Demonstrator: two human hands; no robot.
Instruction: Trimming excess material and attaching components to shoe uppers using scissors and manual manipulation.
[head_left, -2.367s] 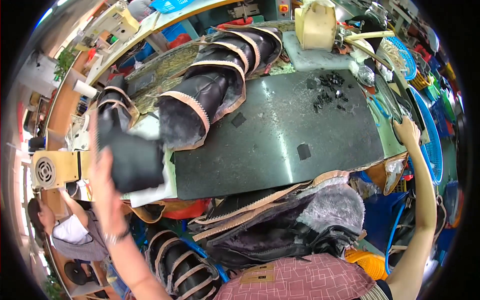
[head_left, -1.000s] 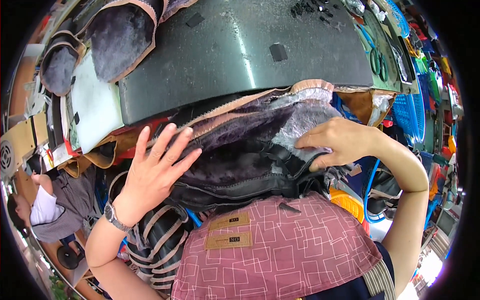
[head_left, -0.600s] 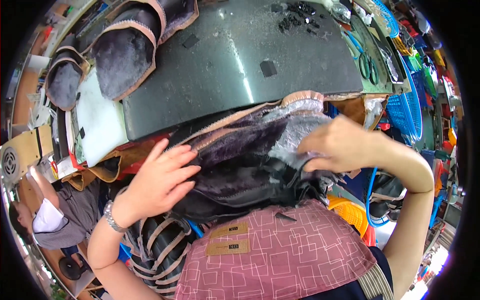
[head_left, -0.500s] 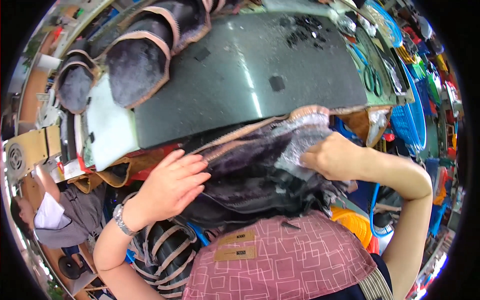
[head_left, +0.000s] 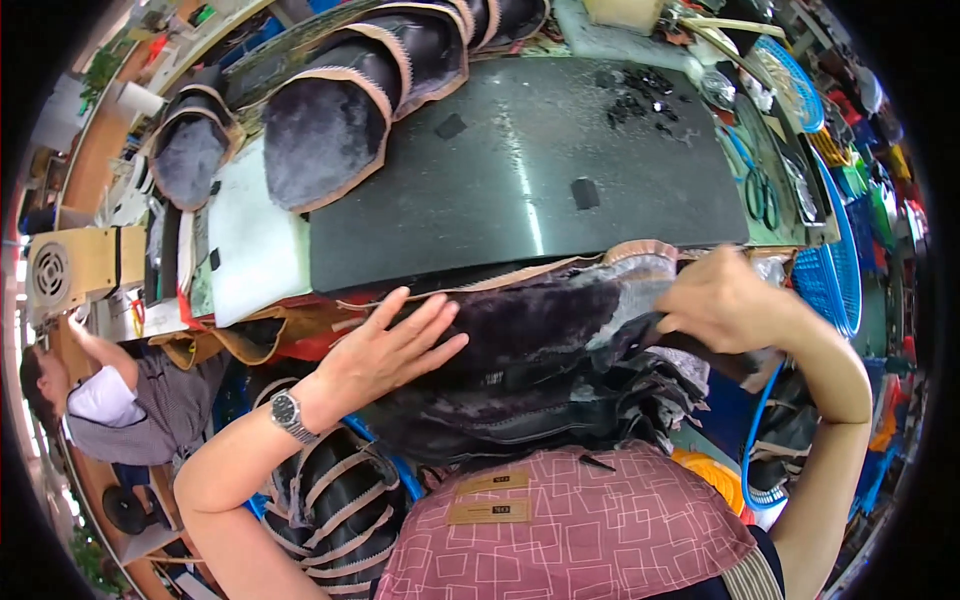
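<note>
A thick stack of dark leather pieces with a fuzzy, fur-like inner side (head_left: pixel 540 325) hangs over the near edge of the bench, in front of my apron. My left hand (head_left: pixel 385 345), a metal watch on its wrist, lies on the left part of the stack with fingers spread. At the right end my right hand (head_left: pixel 725 300) is closed, its fingertips pinching the edge of a dark fuzzy piece that folds up beneath them. Grey, lighter lining shows beside those fingers. A tan, zigzag-cut edge runs along the stack's far side.
A dark board (head_left: pixel 530 160) covers the bench, with small black scraps (head_left: pixel 640 100). Fur-lined leather pieces (head_left: pixel 330 140) overlap at back left. Scissors (head_left: pixel 762 195) lie right, by a blue basket (head_left: pixel 835 270). More leather pieces (head_left: pixel 340 520) sit low left; a co-worker (head_left: pixel 140 400) is far left.
My right hand has moved right and lifted the edge of the fuzzy piece. My left hand has slid slightly right, its fingers spreading wider. The whole view has shifted a little.
</note>
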